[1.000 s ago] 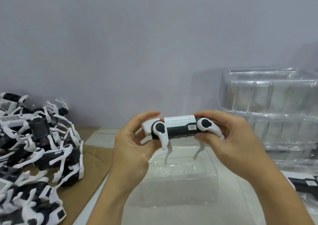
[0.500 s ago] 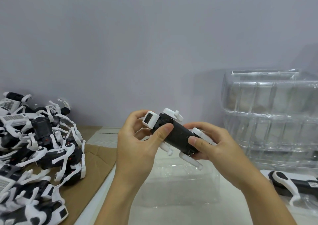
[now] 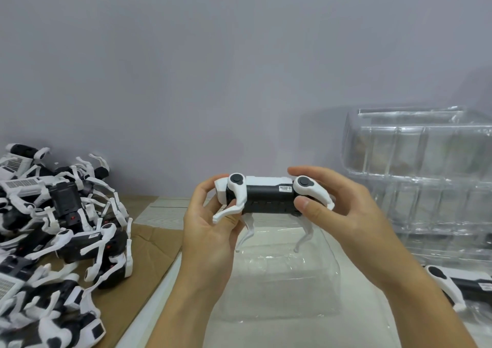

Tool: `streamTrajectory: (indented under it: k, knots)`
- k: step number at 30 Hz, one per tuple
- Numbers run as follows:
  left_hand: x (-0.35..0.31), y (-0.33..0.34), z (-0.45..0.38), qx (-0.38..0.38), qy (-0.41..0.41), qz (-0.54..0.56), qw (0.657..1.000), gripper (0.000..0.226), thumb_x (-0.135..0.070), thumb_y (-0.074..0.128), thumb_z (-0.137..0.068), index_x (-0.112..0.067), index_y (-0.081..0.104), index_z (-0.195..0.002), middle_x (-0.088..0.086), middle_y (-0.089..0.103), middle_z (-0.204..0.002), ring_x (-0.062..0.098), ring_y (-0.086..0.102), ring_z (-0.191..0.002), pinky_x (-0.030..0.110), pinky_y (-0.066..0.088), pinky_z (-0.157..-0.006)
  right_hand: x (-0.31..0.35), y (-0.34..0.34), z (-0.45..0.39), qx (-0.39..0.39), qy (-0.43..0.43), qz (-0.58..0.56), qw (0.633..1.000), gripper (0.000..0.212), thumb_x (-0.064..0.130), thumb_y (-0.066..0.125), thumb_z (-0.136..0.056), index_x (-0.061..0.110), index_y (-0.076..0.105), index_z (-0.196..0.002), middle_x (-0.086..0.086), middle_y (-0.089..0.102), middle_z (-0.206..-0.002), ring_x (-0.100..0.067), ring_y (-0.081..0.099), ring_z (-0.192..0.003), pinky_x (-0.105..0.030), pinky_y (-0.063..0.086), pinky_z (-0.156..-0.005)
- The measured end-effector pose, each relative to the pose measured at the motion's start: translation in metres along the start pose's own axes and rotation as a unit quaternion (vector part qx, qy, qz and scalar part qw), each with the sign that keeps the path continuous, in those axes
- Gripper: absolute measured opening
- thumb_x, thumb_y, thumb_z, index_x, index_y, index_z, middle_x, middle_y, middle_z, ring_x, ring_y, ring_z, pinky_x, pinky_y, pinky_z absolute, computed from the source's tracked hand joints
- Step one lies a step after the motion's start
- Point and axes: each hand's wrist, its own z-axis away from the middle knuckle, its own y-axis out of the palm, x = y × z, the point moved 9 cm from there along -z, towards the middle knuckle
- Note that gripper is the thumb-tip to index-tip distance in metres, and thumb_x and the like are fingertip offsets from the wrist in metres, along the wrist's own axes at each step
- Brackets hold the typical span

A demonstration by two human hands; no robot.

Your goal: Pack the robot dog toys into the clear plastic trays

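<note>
Holding robot dog toy (image 3: pixel 269 197) level in both hands, legs down: my left hand (image 3: pixel 210 230) grips one end, right hand (image 3: pixel 343 214) pinches the other. It's above the clear tray (image 3: pixel 282 281), not touching. Toy pile (image 3: pixel 53 228) left, tray stack (image 3: pixel 420 177) right, gaps both sides.

Two bare forearms enter from the near edge, each ending in a hand. The left hand (image 3: pixel 210 230) and the right hand (image 3: pixel 343 209) wear no gloves, rings or bands. No sleeve or cuff shows on either forearm as far as the near edge, and both wrists are uncovered. On the right thumb a short, unpainted nail is plain to see.
</note>
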Motion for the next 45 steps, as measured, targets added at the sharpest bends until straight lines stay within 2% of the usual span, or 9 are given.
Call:
streamTrajectory:
  k: [6, 11, 14, 18, 24, 29, 34, 40, 45]
  knots:
    - [-0.017, 0.011, 0.001, 0.028, 0.047, -0.085, 0.995, 0.043, -0.019, 0.08, -0.072, -0.018, 0.062, -0.112, 0.002, 0.073, -0.105, 0.019, 0.071, -0.097, 0.024, 0.054, -0.076, -0.011, 0.002, -0.002, 0.021, 0.049, 0.169, 0.984, 0.036, 0.035, 0.08, -0.078, 0.05, 0.065, -0.107, 0.02, 0.069, -0.099, -0.003, 0.067, -0.088, -0.014, 0.049, -0.075]
    - [-0.022, 0.019, 0.002, 0.051, 0.056, -0.121, 0.99, 0.047, -0.037, 0.081, -0.075, -0.029, 0.062, -0.117, 0.0, 0.074, -0.106, 0.018, 0.071, -0.101, 0.022, 0.055, -0.081, -0.011, -0.007, -0.004, -0.041, 0.023, 0.148, 0.988, 0.03, 0.02, 0.08, -0.078, 0.044, 0.067, -0.091, 0.025, 0.068, -0.084, -0.001, 0.065, -0.072, -0.008, 0.046, -0.062]
    - [-0.007, -0.008, -0.003, -0.001, 0.028, -0.156, 0.987, 0.037, -0.043, 0.072, -0.086, -0.032, 0.061, -0.12, -0.005, 0.073, -0.111, 0.009, 0.065, -0.112, 0.027, 0.049, -0.094, -0.022, -0.031, -0.002, -0.128, 0.042, 0.133, 0.982, 0.023, 0.023, 0.077, -0.081, 0.04, 0.064, -0.089, 0.022, 0.068, -0.082, 0.002, 0.064, -0.072, -0.016, 0.048, -0.062]
    - [0.041, -0.052, -0.006, -0.089, -0.081, -0.297, 0.947, 0.027, -0.021, 0.063, -0.095, -0.032, 0.057, -0.119, -0.011, 0.062, -0.121, 0.01, 0.054, -0.123, 0.026, 0.04, -0.096, -0.038, -0.049, 0.002, -0.179, 0.089, 0.125, 0.972, 0.014, 0.033, 0.072, -0.086, 0.034, 0.062, -0.095, 0.012, 0.069, -0.09, -0.001, 0.066, -0.069, -0.021, 0.043, -0.06]
    - [0.1, -0.066, 0.01, -0.048, -0.259, -0.241, 0.934, 0.032, -0.017, 0.06, -0.094, -0.039, 0.061, -0.118, -0.01, 0.058, -0.129, 0.008, 0.052, -0.123, 0.029, 0.037, -0.097, -0.042, -0.035, -0.003, -0.149, 0.089, 0.148, 0.974, 0.022, 0.023, 0.078, -0.08, 0.035, 0.061, -0.088, 0.022, 0.069, -0.081, 0.002, 0.066, -0.071, -0.024, 0.048, -0.064]
    - [0.108, -0.068, 0.012, -0.06, -0.274, -0.231, 0.932, 0.029, -0.013, 0.06, -0.091, -0.036, 0.069, -0.105, -0.004, 0.066, -0.118, 0.012, 0.06, -0.115, 0.039, 0.044, -0.105, -0.044, 0.0, -0.01, -0.088, 0.05, 0.238, 0.966, 0.03, 0.019, 0.085, -0.072, 0.034, 0.064, -0.088, 0.016, 0.065, -0.081, 0.002, 0.059, -0.077, -0.011, 0.04, -0.061]
    - [0.11, -0.065, 0.011, -0.052, -0.264, -0.234, 0.934, 0.03, -0.013, 0.057, -0.089, -0.031, 0.07, -0.109, 0.001, 0.067, -0.114, 0.021, 0.061, -0.111, 0.032, 0.045, -0.086, -0.063, 0.023, -0.01, -0.023, 0.069, 0.302, 0.951, 0.026, 0.027, 0.081, -0.075, 0.034, 0.064, -0.094, 0.018, 0.063, -0.086, -0.003, 0.057, -0.081, -0.027, 0.047, -0.071]
    - [0.109, -0.064, 0.012, -0.055, -0.269, -0.236, 0.932, 0.034, -0.013, 0.06, -0.085, -0.034, 0.07, -0.11, -0.002, 0.069, -0.113, 0.018, 0.064, -0.107, 0.042, 0.048, -0.101, -0.07, 0.023, -0.009, 0.022, 0.081, 0.387, 0.918, 0.03, 0.022, 0.08, -0.074, 0.036, 0.065, -0.096, 0.018, 0.056, -0.092, -0.01, 0.049, -0.096, -0.03, 0.043, -0.081]
    - [0.106, -0.062, 0.011, -0.063, -0.251, -0.219, 0.941, 0.032, -0.022, 0.066, -0.084, -0.034, 0.067, -0.115, -0.007, 0.066, -0.114, 0.006, 0.062, -0.104, 0.027, 0.049, -0.086, -0.072, 0.025, -0.009, 0.028, 0.094, 0.431, 0.897, 0.02, 0.024, 0.079, -0.072, 0.03, 0.069, -0.089, 0.011, 0.058, -0.088, -0.018, 0.053, -0.092, -0.035, 0.048, -0.078]
